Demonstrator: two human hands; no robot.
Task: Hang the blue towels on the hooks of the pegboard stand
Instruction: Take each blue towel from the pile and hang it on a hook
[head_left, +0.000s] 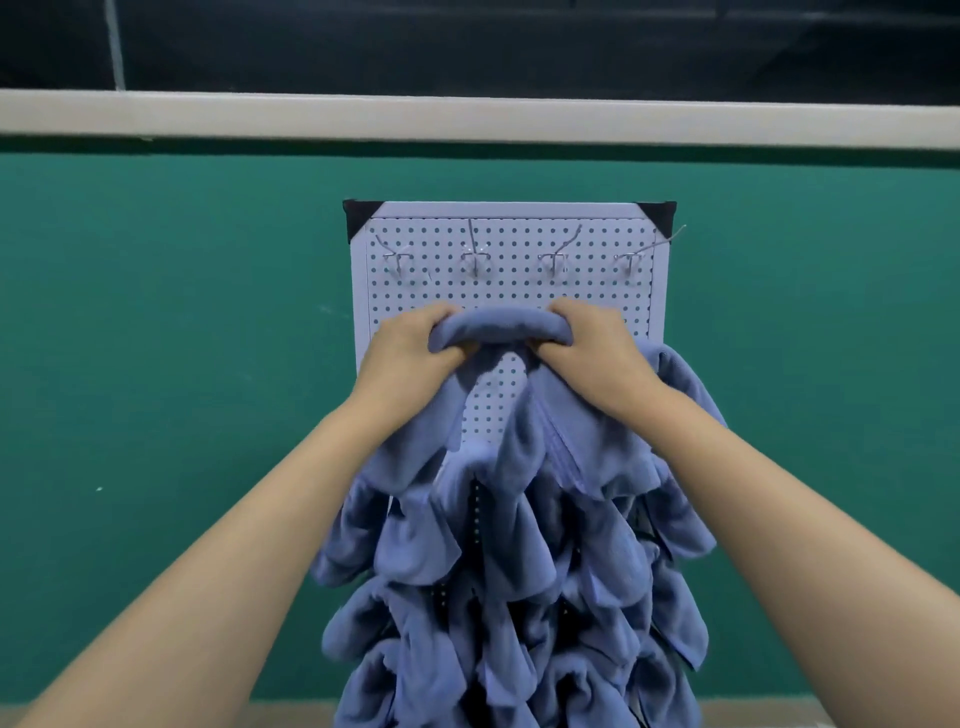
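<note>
A white pegboard stand (509, 291) stands upright in front of me. Several bare metal hooks (474, 257) run along its top row. Several blue towels (498, 597) hang bunched in rows over the lower part of the board. I hold one blue towel (501, 325) stretched between both hands in front of the board, below the top hooks. My left hand (410, 351) grips its left end and my right hand (592, 351) grips its right end. The rest of this towel drapes down under my wrists.
A green wall (182, 364) is behind the stand, with a white ledge (467, 117) above it and dark panels higher up. A strip of pale floor (291, 714) shows at the bottom.
</note>
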